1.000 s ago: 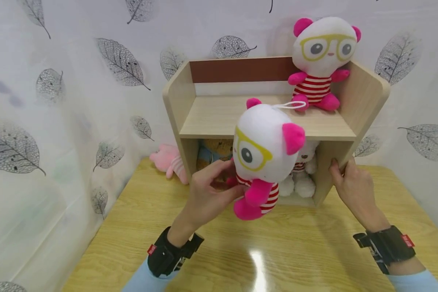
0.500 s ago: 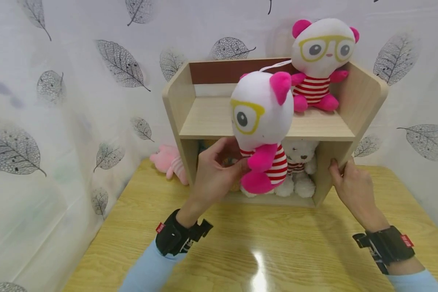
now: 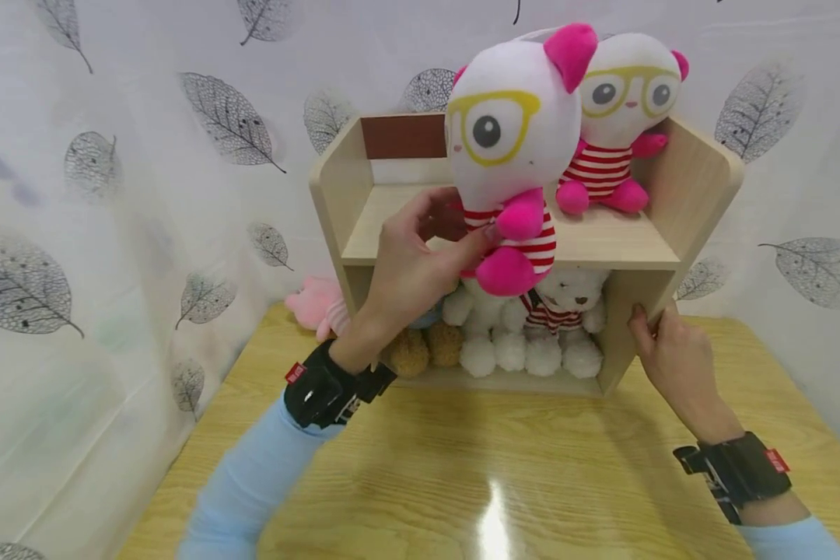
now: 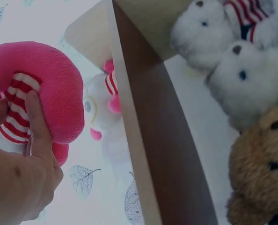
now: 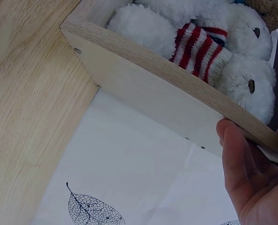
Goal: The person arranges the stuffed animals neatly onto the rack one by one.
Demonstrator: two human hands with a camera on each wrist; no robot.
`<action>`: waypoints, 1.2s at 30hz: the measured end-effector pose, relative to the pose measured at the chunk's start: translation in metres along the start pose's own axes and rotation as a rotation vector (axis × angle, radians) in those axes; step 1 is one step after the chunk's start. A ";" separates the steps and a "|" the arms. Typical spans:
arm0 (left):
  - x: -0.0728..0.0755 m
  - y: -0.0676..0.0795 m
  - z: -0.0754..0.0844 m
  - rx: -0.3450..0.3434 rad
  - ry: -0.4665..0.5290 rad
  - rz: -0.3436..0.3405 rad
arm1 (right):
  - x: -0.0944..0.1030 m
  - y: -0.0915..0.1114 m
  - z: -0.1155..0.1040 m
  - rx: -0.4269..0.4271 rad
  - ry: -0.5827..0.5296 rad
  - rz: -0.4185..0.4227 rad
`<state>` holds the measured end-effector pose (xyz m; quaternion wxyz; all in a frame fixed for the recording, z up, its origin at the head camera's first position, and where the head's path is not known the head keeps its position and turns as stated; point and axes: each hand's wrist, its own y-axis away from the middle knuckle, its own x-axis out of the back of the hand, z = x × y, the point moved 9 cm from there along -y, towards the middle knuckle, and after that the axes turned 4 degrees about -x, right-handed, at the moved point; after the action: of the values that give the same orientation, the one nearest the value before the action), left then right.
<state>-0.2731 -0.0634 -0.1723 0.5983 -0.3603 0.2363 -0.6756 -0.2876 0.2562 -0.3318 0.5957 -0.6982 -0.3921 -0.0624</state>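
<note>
A plush panda (image 3: 514, 132) with yellow glasses, pink ears and a red-striped body is in my left hand (image 3: 420, 257), thumb and fingers round its body. It is raised in front of the small wooden shelf (image 3: 392, 214), overlapping a matching plush panda (image 3: 605, 163) seated at the upper right. From below, in the left wrist view, the held panda shows its pink legs (image 4: 64, 93). My right hand (image 3: 679, 365) grips the front edge of the shelf's right side panel, thumb inside and fingers outside. In the right wrist view, fingertips (image 5: 228, 129) touch that panel (image 5: 143, 108).
White teddy bears (image 3: 563, 342) in striped knits and a brown bear (image 3: 409, 354) fill the lower compartment. A pink plush toy (image 3: 315, 303) lies left of the shelf on the wooden table (image 3: 420, 467). A leaf-print curtain (image 3: 154, 194) hangs behind.
My left hand has lifted the plush panda from before the lower compartment to above the upper board's level, uncovering the bears below. My right hand has stayed on the side panel.
</note>
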 end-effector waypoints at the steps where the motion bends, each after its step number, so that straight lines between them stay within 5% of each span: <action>1: 0.001 -0.003 0.000 0.001 -0.014 0.000 | 0.000 0.000 0.000 -0.001 -0.001 -0.001; 18: 0.014 -0.061 -0.009 0.103 -0.160 0.013 | 0.003 0.001 -0.002 0.045 -0.004 0.045; 36: 0.001 -0.113 -0.040 0.292 -0.536 -0.082 | 0.002 0.000 -0.002 -0.004 0.004 0.025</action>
<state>-0.3762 -0.0492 -0.1126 0.6570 -0.4451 -0.0443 -0.6068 -0.2853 0.2553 -0.3305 0.5957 -0.7041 -0.3822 -0.0572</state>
